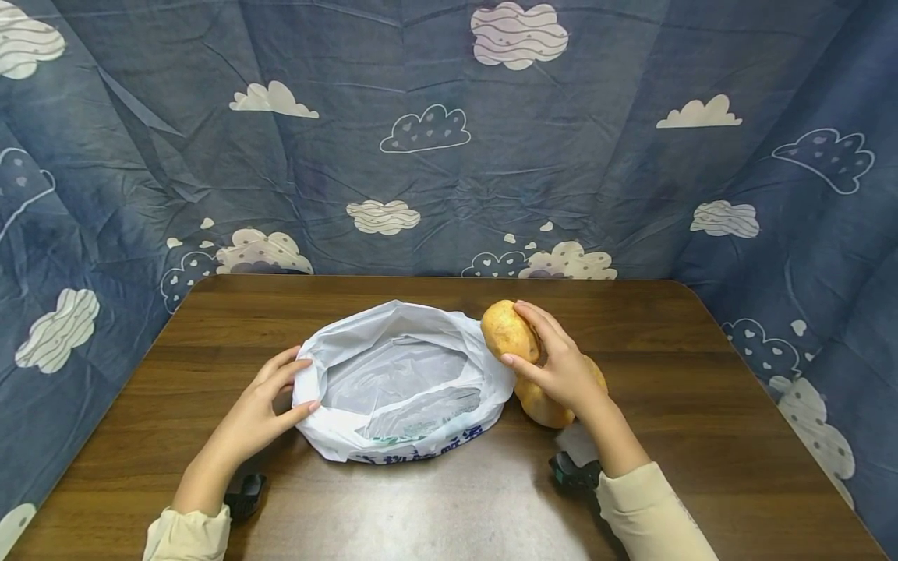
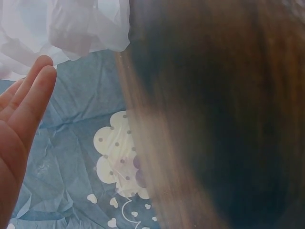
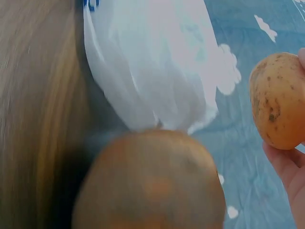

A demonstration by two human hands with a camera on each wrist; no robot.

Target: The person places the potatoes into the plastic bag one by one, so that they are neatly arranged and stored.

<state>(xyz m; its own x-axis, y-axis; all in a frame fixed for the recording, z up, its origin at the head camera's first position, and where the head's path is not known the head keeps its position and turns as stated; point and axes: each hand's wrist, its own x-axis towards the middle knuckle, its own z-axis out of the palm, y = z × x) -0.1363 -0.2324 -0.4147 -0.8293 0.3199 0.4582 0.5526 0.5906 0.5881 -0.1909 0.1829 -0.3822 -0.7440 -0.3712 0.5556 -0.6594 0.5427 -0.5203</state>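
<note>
A white plastic bag (image 1: pixel 491 372) with blue print lies with its mouth spread wide on the wooden table. My left hand (image 1: pixel 256 417) touches its left rim, thumb apart from the fingers; these look straight in the left wrist view, beside the white plastic (image 2: pixel 90 28). Between thumb and fingers, my right hand (image 1: pixel 561 370) holds a yellow potato (image 1: pixel 507 331) over the bag's right rim. Dark specks mark this potato (image 3: pixel 276 102) in the right wrist view. Under the right hand, more potato (image 1: pixel 546 407) shows on the table beside the bag, partly hidden by the hand.
Blue cloth with cloud patterns (image 1: pixel 421 179) hangs behind the brown table (image 1: pixel 701 436) and along its sides. A dark device (image 1: pixel 244 496) is at the left wrist, and another dark device (image 1: pixel 574 471) is at the right wrist.
</note>
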